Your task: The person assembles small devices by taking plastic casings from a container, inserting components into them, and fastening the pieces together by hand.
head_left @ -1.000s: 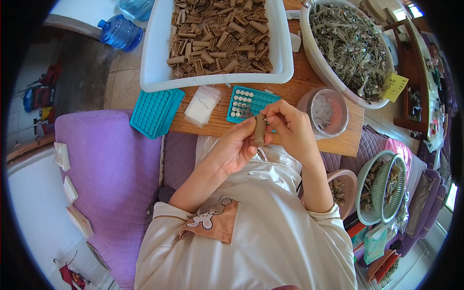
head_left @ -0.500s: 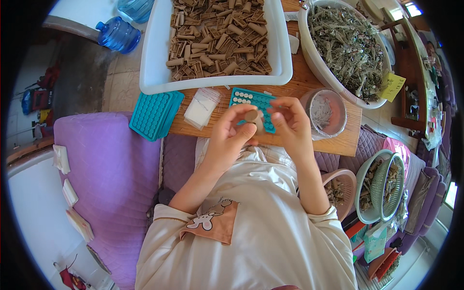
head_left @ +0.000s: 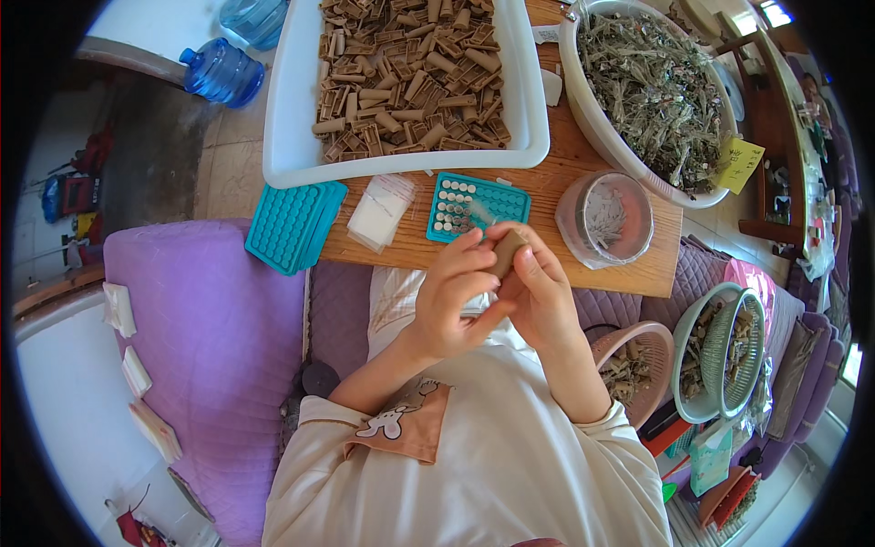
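Observation:
In my right hand (head_left: 542, 287) a small brown plastic casing (head_left: 507, 253) is gripped between the thumb and fingers. My left hand (head_left: 456, 301) is close against its left side, fingers bent and thumb apart from them. Whether those fingertips touch the casing is hard to tell. A blurred, see-through sliver (head_left: 481, 211) shows just above the fingers; what holds it is unclear. Beyond the hands lies a teal tray (head_left: 510, 199) with rows of small white discs (head_left: 448, 197) on its left part, its near edge partly hidden by the fingers.
A white bin (head_left: 410, 166) full of brown casings stands beyond. Stacked teal trays (head_left: 290, 223) and a clear bag of white sheets (head_left: 381, 211) lie left. To the right are a lined tub (head_left: 629, 219) of pale slivers, a large basin (head_left: 597, 128) of clear-wrapped parts and several baskets (head_left: 658, 369).
The brown casing has passed from my left hand to my right. Both hands have come lower and closer together, uncovering more of the teal tray.

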Motion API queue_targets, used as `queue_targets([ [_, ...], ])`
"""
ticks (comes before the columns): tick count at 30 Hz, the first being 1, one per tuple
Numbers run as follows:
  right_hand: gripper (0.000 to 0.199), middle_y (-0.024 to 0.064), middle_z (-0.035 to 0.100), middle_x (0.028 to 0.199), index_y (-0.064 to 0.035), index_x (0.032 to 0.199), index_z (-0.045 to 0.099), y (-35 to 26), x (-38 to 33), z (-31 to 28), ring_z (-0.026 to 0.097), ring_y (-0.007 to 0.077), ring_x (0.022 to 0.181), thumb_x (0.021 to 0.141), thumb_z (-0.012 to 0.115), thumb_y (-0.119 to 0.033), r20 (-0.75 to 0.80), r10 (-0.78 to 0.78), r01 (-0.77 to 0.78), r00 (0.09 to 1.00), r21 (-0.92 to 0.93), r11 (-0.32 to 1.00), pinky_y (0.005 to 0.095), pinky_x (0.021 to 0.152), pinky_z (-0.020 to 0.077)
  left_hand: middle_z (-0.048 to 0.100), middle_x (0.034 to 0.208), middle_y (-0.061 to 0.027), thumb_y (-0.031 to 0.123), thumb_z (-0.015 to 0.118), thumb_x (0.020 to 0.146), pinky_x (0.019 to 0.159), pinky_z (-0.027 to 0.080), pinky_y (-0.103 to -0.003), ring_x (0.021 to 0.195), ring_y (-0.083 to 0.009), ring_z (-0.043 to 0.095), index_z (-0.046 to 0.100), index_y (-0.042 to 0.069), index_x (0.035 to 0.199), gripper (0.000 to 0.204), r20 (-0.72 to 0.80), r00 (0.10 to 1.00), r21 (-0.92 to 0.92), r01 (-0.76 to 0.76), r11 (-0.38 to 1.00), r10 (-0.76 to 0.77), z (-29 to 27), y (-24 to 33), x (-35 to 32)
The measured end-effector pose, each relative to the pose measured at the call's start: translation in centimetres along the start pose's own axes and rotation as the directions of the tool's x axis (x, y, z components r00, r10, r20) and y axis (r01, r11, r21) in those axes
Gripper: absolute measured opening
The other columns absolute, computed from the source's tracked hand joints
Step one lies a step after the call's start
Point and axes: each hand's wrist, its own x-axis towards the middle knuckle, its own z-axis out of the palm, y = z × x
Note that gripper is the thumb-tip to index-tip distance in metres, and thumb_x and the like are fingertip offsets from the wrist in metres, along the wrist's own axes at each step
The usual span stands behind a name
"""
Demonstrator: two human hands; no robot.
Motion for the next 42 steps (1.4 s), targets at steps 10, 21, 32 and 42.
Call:
queue_targets([
  [10,0.023,0.0053,0.049,0.079,-0.0055,0.089,0.05,0.3,-1.1,-0.2,0.048,0.0151,0.068,0.085,0.045,-0.028,0.258,-0.398,0.437,0.88,-0.768,0.469,0.026,0.063,0.0399,0.048,0.107,-0.0083,0.034,0.073,0.061,0.078,0.041,-0.028,0.094,-0.0171,0.049,0.041,0.003,0.11,0.066,0.351,0.835,-0.607,0.547,0.576,-0.423,1.3,1.0,1.9],
  [21,0.016,0.0049,0.051,0.08,0.0,0.083,0.049,-2.1,-3.4,-5.9,0.049,0.0128,0.075,0.073,0.038,-0.002,-0.092,-0.272,0.202,0.958,-0.458,0.866,0.0249,0.069,0.0405,0.053,0.098,-0.013,0.031,0.064,0.072,0.067,0.045,-0.03,0.08,-0.0204,0.056,0.044,0.003,0.108,0.05,0.621,0.741,-0.035,0.352,0.935,-0.256,3.1,0.4,4.4],
  [32,0.016,0.0167,0.057,0.069,0.0002,0.069,0.058,-9.7,-20.1,-16.8,0.057,0.0314,0.063,0.068,0.042,0.003,-0.528,-0.141,-0.546,0.838,-0.799,-0.254,0.037,0.059,0.0439,0.061,0.09,-0.0107,0.021,0.052,0.08,0.071,0.046,-0.034,0.078,-0.0238,0.06,0.056,0.006,0.099,0.024,0.397,0.668,0.654,0.276,0.704,-0.63,-4.6,-10.1,15.4],
  [42,0.019,0.02,0.057,0.081,0.0009,0.093,0.055,-12.3,-10.2,-10.2,0.055,0.0334,0.075,0.079,0.045,-0.006,-0.328,-0.563,-0.52,0.759,-0.825,-0.221,0.0363,0.068,0.0427,0.057,0.095,-0.0213,0.012,0.061,0.072,0.078,0.045,-0.036,0.089,-0.03,0.056,0.055,0.0,0.099,0.03,0.473,0.477,0.856,-0.049,0.515,-0.741,-0.1,-19.1,17.6],
])
